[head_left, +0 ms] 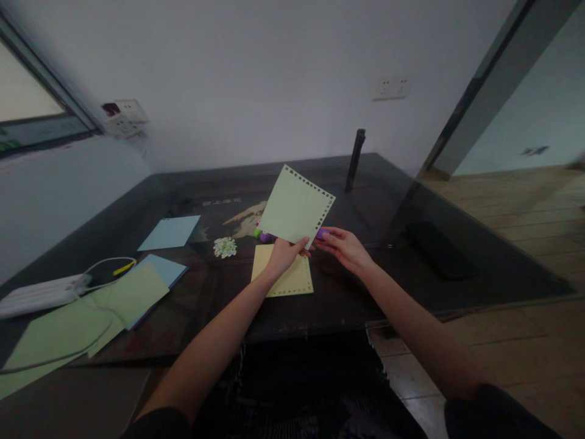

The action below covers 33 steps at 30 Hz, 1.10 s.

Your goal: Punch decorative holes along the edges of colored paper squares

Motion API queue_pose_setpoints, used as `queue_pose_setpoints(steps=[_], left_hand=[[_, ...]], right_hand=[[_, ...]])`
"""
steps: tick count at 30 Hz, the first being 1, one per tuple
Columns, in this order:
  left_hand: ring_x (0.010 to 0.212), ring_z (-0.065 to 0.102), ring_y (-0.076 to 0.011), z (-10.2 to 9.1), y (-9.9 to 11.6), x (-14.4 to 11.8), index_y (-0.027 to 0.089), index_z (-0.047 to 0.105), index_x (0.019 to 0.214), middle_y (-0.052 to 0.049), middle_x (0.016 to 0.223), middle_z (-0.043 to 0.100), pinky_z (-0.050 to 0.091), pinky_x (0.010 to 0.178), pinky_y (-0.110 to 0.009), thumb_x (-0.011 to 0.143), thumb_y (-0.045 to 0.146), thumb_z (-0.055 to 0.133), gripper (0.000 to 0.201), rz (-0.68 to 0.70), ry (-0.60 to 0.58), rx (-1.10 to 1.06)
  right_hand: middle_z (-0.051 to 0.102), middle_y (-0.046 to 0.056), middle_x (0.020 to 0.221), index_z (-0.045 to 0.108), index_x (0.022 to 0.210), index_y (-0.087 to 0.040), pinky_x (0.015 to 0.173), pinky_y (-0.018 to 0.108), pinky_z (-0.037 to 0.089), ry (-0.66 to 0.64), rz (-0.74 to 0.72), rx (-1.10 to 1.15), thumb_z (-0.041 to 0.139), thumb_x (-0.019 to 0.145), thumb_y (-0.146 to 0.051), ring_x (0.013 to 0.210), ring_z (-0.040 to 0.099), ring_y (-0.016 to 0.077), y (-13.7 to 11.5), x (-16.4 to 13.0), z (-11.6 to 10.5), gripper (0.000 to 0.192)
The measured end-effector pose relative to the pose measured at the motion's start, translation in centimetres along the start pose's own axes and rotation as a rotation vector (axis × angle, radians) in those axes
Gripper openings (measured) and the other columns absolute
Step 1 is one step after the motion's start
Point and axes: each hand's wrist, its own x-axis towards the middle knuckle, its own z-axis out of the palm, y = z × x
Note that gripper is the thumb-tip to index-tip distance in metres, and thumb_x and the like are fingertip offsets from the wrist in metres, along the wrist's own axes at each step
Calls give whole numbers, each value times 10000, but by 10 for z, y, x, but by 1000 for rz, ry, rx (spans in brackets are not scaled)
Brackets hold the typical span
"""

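Green sheet [295, 207]: pale, square, punched lace border on two edges, held up tilted above yellow sheet [286, 281]. Purple punch [322, 233] partly hidden behind.

A home room: dark glass table [347, 292], wall sockets [390, 88] (white), wooden floor [525, 201].

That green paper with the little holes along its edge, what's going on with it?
A person sits at a dark table. Their left hand holds up a pale green sheet with punched holes along two edges. The right hand touches a purple punch-like tool at the sheet's lower corner. A yellow sheet with a punched border lies flat beneath. Blue and green papers and a small pile of cut-out bits lie to the left.
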Motion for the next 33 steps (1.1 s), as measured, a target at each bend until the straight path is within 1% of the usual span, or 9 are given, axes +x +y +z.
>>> queue_pose_setpoints(steps=[4, 8, 11, 15, 18, 22, 26, 29, 33], left_hand=[[481, 594, -127, 1, 0, 0, 108, 647, 776, -61, 632, 690, 465, 507, -219, 754, 238, 623, 134, -9, 16, 8], [472, 590, -124, 1, -1, 1, 114, 653, 774, -67, 647, 697, 456, 492, -215, 763, 240, 616, 132, -15, -6, 5], [475, 592, -125, 2, -1, -1, 118, 652, 757, -59, 614, 687, 458, 499, -212, 760, 245, 626, 130, -24, -7, 24], [470, 596, -127, 5, 1, -3, 119, 643, 783, -55, 629, 690, 445, 489, -214, 747, 244, 641, 130, -24, -14, 17], [467, 597, -124, 7, 0, -4, 125, 633, 769, -52, 656, 692, 429, 480, -214, 747, 241, 639, 118, -9, -33, 16], [483, 598, -131, 9, -4, -4, 137, 635, 743, -30, 600, 670, 428, 508, -221, 758, 247, 629, 112, -15, -27, 69], [516, 587, -139, 9, -6, -6, 154, 645, 703, -7, 528, 638, 446, 602, -241, 785, 267, 601, 146, -24, -21, 120], [528, 586, -140, 8, -6, -7, 161, 647, 696, -3, 527, 635, 446, 632, -244, 796, 286, 591, 170, -33, -36, 122], [532, 586, -136, 6, -9, -6, 160, 650, 706, -4, 533, 633, 443, 635, -240, 799, 325, 591, 199, -23, -47, 130]], right_hand=[[703, 58, 882, 651, 870, -172, 878, 375, 529, -14, 1, -23, 779, 650, -315, 808, 680, 181, 1, -1, 0, 292], [693, 40, 847, 634, 860, -179, 851, 377, 542, -13, -6, -8, 780, 647, -300, 775, 678, 172, 0, -1, 1, 285], [680, 30, 834, 623, 850, -179, 828, 379, 549, -8, -7, -8, 785, 629, -296, 770, 667, 167, 0, -1, 2, 297], [658, 13, 828, 605, 829, -174, 798, 369, 551, 13, -11, 1, 802, 589, -272, 758, 642, 147, 1, -2, 4, 326], [643, -8, 796, 589, 824, -180, 758, 338, 550, 32, -10, 8, 815, 555, -260, 720, 624, 127, 2, -2, 6, 359], [647, -10, 802, 590, 827, -192, 743, 313, 539, 36, -9, -13, 820, 535, -272, 704, 615, 120, 1, -3, 8, 380], [643, -14, 777, 603, 844, -188, 751, 329, 524, 39, -8, -23, 822, 526, -267, 683, 611, 125, 3, -3, 7, 394], [636, -19, 762, 606, 840, -189, 756, 334, 514, 26, -4, -32, 816, 534, -256, 677, 606, 125, 4, -2, 6, 377], [644, -12, 784, 615, 822, -195, 776, 323, 501, 24, -10, -52, 805, 543, -258, 716, 604, 128, 5, -1, 6, 343]])
